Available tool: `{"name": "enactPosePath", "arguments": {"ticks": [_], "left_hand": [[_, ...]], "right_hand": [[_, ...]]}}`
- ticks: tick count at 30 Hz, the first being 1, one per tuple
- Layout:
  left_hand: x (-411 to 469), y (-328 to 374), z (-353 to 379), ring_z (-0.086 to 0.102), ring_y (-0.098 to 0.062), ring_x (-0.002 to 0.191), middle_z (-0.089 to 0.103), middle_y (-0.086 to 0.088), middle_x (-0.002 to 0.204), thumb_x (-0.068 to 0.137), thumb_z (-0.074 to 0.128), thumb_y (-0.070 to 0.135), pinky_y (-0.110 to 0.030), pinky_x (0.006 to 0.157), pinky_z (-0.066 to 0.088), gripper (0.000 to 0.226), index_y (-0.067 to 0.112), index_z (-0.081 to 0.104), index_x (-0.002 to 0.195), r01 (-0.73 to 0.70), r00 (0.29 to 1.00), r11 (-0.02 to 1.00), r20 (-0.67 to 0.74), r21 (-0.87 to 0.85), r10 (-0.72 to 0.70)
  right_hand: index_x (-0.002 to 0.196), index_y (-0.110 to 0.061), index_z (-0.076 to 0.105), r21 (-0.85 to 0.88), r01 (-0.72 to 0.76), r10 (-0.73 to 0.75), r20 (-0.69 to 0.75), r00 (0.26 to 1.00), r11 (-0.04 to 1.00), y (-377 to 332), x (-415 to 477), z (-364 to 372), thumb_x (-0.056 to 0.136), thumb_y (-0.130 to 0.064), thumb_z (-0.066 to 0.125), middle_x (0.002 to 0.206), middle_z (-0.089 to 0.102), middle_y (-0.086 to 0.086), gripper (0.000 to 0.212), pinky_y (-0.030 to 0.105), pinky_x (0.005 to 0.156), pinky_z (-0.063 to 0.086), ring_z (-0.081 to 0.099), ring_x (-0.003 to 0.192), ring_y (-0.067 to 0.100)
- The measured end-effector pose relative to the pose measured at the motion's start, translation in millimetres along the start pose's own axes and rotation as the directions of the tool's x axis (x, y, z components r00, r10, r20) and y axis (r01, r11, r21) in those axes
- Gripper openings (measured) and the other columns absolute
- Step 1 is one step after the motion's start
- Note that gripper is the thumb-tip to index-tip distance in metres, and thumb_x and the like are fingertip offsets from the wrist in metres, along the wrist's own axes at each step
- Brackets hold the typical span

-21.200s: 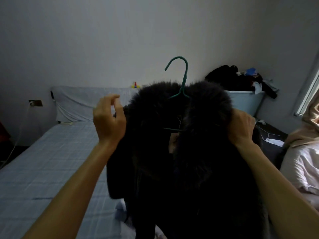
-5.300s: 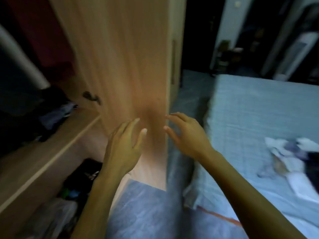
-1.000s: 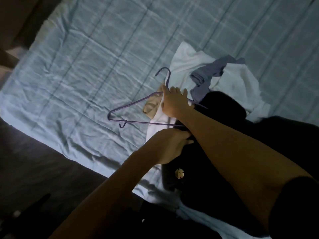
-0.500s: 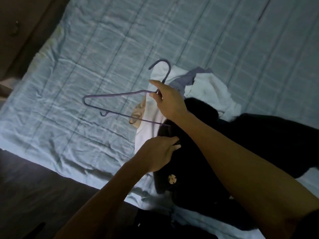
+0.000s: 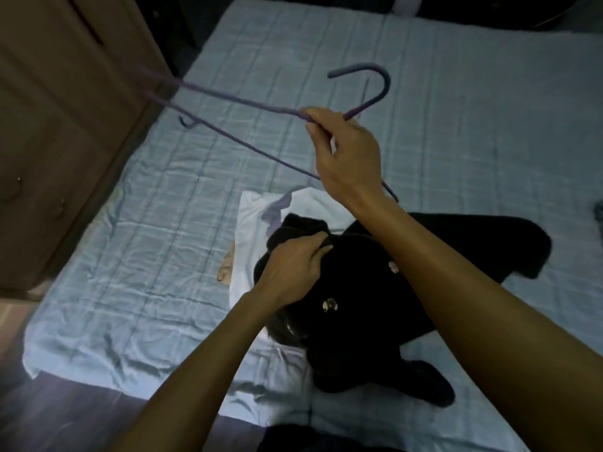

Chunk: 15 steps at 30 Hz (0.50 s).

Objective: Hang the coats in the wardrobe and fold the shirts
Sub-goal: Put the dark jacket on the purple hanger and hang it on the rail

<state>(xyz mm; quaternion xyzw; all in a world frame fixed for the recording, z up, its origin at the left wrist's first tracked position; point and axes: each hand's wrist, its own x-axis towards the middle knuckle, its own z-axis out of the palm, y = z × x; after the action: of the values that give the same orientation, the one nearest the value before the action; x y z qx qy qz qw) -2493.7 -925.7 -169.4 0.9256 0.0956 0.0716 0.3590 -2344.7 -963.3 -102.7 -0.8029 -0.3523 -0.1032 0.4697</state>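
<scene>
My right hand (image 5: 346,158) pinches purple wire hanger (image 5: 387,86) at neck, lifted above bed (image 5: 163,256). My left hand (image 5: 293,269) grips collar edge of black coat (image 5: 375,305), which lies crumpled on bed, partly over white shirt (image 5: 251,223). Wardrobe (image 5: 49,125) at left.

Coat looks thick, soft and floppy, probably heavy for thin wire. Best hold: collar and shoulder seams, not sleeves. Feed one hanger arm into each shoulder. Hanger looks light and springy, may flex. Mind buttons (image 5: 329,305) snagging.
</scene>
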Motion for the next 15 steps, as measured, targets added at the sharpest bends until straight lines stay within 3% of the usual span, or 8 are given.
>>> {"name": "enactPosePath", "arguments": {"ticks": [3, 7, 11, 13, 15], "left_hand": [[17, 38, -13, 0.060, -0.025, 0.074, 0.067, -0.008, 0.081, 0.094, 0.043, 0.021, -0.030, 0.058, 0.031, 0.019, 0.009, 0.057, 0.090, -0.058, 0.997, 0.995, -0.045, 0.082, 0.062], [38, 84, -35, 0.060, -0.034, 0.084, 0.068, -0.012, 0.087, 0.095, 0.048, 0.019, -0.032, 0.060, 0.029, 0.013, 0.010, 0.058, 0.093, -0.112, 0.977, 0.969, -0.154, 0.221, 0.148], [59, 127, -68, 0.061, -0.033, 0.089, 0.070, -0.009, 0.093, 0.094, 0.044, 0.025, -0.038, 0.067, 0.042, 0.019, 0.018, 0.061, 0.099, -0.155, 0.937, 0.938, -0.254, 0.311, 0.239], [70, 147, -87, 0.061, -0.033, 0.087, 0.069, -0.009, 0.092, 0.093, 0.043, 0.026, -0.038, 0.067, 0.042, 0.019, 0.019, 0.060, 0.097, -0.173, 0.912, 0.924, -0.299, 0.341, 0.281], [83, 164, -107, 0.060, -0.033, 0.085, 0.068, -0.009, 0.090, 0.093, 0.043, 0.025, -0.035, 0.066, 0.041, 0.018, 0.019, 0.060, 0.096, -0.187, 0.882, 0.917, -0.351, 0.351, 0.314]], "right_hand": [[0.113, -0.027, 0.069, -0.179, 0.006, -0.005, 0.009, 1.000, 0.984, 8, -17, -52, 0.094, -0.028, 0.050, 0.094, 0.071, 0.000, 0.026, 0.032, 0.069, 0.049, 0.063, 0.085, 0.020], [0.109, -0.029, 0.072, -0.329, -0.073, 0.104, 0.079, 0.991, 0.942, 20, -36, -116, 0.090, -0.021, 0.053, 0.092, 0.072, 0.005, 0.028, 0.034, 0.072, 0.047, 0.063, 0.085, 0.027], [0.101, -0.032, 0.073, -0.273, -0.140, 0.178, 0.119, 0.977, 0.952, 12, -31, -166, 0.089, -0.033, 0.052, 0.090, 0.072, -0.001, 0.025, 0.030, 0.076, 0.047, 0.063, 0.085, 0.019], [0.092, -0.026, 0.073, -0.207, -0.150, 0.192, 0.200, 0.961, 0.967, 3, -25, -187, 0.092, -0.049, 0.046, 0.080, 0.069, 0.001, 0.035, 0.034, 0.073, 0.048, 0.061, 0.078, 0.019], [0.085, -0.032, 0.073, -0.156, -0.155, 0.195, 0.293, 0.936, 0.976, -4, -19, -204, 0.088, -0.064, 0.040, 0.077, 0.066, -0.004, 0.046, 0.034, 0.072, 0.047, 0.059, 0.075, 0.014]]}}
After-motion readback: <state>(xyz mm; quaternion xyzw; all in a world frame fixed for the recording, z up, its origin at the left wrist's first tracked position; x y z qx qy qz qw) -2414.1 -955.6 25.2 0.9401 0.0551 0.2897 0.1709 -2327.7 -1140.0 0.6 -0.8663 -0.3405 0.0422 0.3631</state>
